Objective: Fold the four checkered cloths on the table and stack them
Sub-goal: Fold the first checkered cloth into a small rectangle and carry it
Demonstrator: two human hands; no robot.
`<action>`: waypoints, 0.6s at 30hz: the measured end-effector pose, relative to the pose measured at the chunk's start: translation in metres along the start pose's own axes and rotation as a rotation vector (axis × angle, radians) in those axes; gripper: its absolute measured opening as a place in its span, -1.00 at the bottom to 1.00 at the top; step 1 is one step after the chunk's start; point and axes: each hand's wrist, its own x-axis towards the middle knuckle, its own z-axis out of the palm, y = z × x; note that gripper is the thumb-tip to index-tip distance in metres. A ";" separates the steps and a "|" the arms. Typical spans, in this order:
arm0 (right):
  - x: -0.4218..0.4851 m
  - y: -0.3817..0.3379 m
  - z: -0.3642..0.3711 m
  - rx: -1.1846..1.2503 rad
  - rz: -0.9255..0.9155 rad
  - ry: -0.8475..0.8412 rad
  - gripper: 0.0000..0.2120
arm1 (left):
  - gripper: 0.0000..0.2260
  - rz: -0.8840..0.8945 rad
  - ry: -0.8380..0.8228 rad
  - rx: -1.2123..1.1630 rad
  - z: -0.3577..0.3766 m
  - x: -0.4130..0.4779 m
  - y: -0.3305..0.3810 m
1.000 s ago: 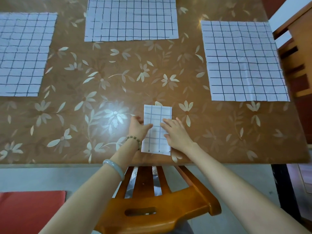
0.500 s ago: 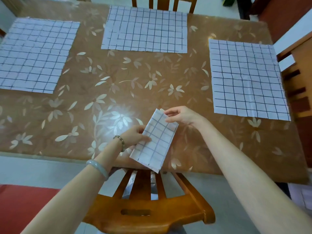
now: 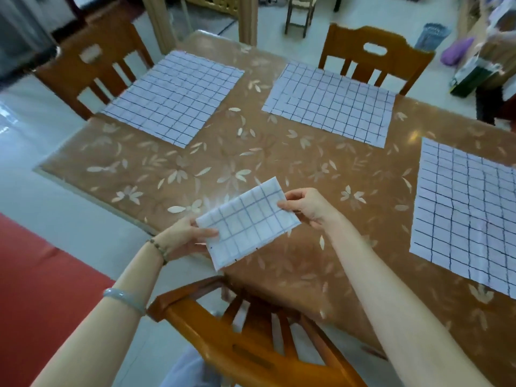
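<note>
A folded checkered cloth (image 3: 247, 223) hangs in the air above the table's near edge, tilted. My left hand (image 3: 184, 237) pinches its left end, thumb on top. My right hand (image 3: 305, 205) pinches its right end. Three more white checkered cloths lie flat and unfolded on the brown floral table (image 3: 279, 163): one at the far left (image 3: 174, 97), one at the far middle (image 3: 331, 103), one at the right (image 3: 463, 213).
A wooden chair (image 3: 245, 339) stands right in front of me at the table's near edge. Two more wooden chairs (image 3: 374, 55) stand at the far side, the other at the far left (image 3: 92, 65). A red mat (image 3: 36, 277) lies on the floor to my left.
The folded cloth came off the table and turned from upright to nearly sideways between both hands. My view swung left and up, so the room beyond the table shows.
</note>
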 end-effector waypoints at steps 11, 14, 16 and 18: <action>0.026 -0.059 0.199 -0.020 -0.001 0.031 -0.87 | -0.80 0.191 0.441 -0.455 -0.138 -0.098 -0.018; 0.029 -0.069 0.276 -0.016 0.008 -0.002 -0.76 | -0.89 0.245 0.573 -0.464 -0.195 -0.140 -0.023; 0.032 -0.073 0.325 0.012 0.003 -0.022 -0.71 | -0.90 0.259 0.636 -0.451 -0.236 -0.167 -0.029; 0.034 -0.077 0.367 0.047 0.007 -0.034 -0.73 | -0.92 0.275 0.660 -0.451 -0.269 -0.192 -0.034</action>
